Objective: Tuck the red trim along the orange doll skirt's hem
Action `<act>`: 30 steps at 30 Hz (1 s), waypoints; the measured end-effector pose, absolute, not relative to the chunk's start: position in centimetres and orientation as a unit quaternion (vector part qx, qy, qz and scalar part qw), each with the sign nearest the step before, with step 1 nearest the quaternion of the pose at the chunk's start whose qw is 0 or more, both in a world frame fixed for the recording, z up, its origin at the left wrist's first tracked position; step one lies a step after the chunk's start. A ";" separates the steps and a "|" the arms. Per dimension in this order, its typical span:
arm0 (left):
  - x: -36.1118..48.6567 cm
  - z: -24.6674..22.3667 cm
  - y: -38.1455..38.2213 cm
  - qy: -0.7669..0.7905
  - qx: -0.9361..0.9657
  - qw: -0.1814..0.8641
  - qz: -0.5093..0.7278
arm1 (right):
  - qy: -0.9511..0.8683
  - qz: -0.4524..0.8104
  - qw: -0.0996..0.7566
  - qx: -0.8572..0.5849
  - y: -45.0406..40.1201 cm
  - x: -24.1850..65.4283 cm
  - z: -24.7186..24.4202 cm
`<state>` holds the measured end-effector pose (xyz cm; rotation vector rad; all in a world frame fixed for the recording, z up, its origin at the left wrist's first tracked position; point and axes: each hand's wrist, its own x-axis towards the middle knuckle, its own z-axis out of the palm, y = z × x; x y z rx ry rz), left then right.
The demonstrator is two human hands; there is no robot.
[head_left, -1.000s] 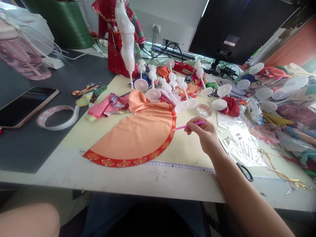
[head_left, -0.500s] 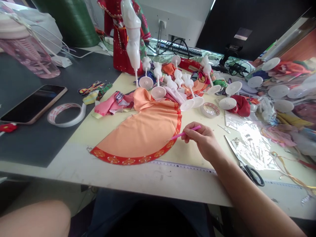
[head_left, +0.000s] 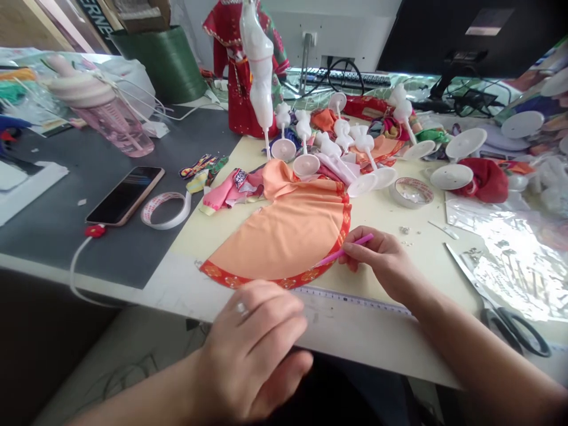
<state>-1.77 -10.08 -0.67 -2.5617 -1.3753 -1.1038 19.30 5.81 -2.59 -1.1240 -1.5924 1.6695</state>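
My right hand (head_left: 375,257) pinches a slim pink pen-shaped stick (head_left: 366,239). The stick's pale thin tip points at the red patterned border (head_left: 310,275) of a peach cloth skirt (head_left: 284,236), spread in a fan on the table. I cannot make out whether the tip touches the cloth. Small shiny dots sit along the border. In front of the skirt's lower edge is my left hand (head_left: 261,337), palm down, fingers loosely bent and thumb apart, with a ring-like shine on one finger. Nothing shows between thumb and fingers; the palm is hidden.
A measuring tape (head_left: 355,300) runs along the front, with scissors (head_left: 497,307) at right. Tape rolls (head_left: 166,211), a phone (head_left: 126,195) and a pink bottle (head_left: 104,112) lie left. White doll stands (head_left: 306,165) crowd the back. Tiny beads (head_left: 404,230) lie beyond my right hand.
My left hand has come up from below into view, in front of the skirt. The view has turned left, so things appear farther right. The right hand still holds the pink stick at the border.
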 end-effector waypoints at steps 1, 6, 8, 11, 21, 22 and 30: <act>-1.6 -1.1 -8.9 -0.437 -0.828 0.019 -0.352 | -0.594 0.623 0.284 -0.422 5.8 19.2 -2.6; -0.8 -3.3 -6.6 -0.458 -0.831 0.032 -0.313 | -0.592 0.618 0.283 -0.433 5.6 19.0 -2.4; -0.8 -3.6 -6.6 -0.466 -0.830 0.032 -0.305 | -0.594 0.613 0.283 -0.436 5.6 19.0 -2.3; -0.9 -3.7 -6.6 -0.469 -0.831 0.027 -0.299 | -0.603 0.609 0.281 -0.431 5.6 19.0 -2.4; -1.0 -3.7 -6.3 -0.466 -0.837 0.008 -0.286 | -0.618 0.602 0.268 -0.428 5.6 18.8 -2.2; -1.0 -3.7 -6.2 -0.466 -0.837 0.007 -0.285 | -0.618 0.603 0.265 -0.429 5.6 18.7 -2.2; -1.0 -3.7 -6.1 -0.463 -0.841 0.010 -0.280 | -0.629 0.591 0.260 -0.432 5.6 18.8 -2.3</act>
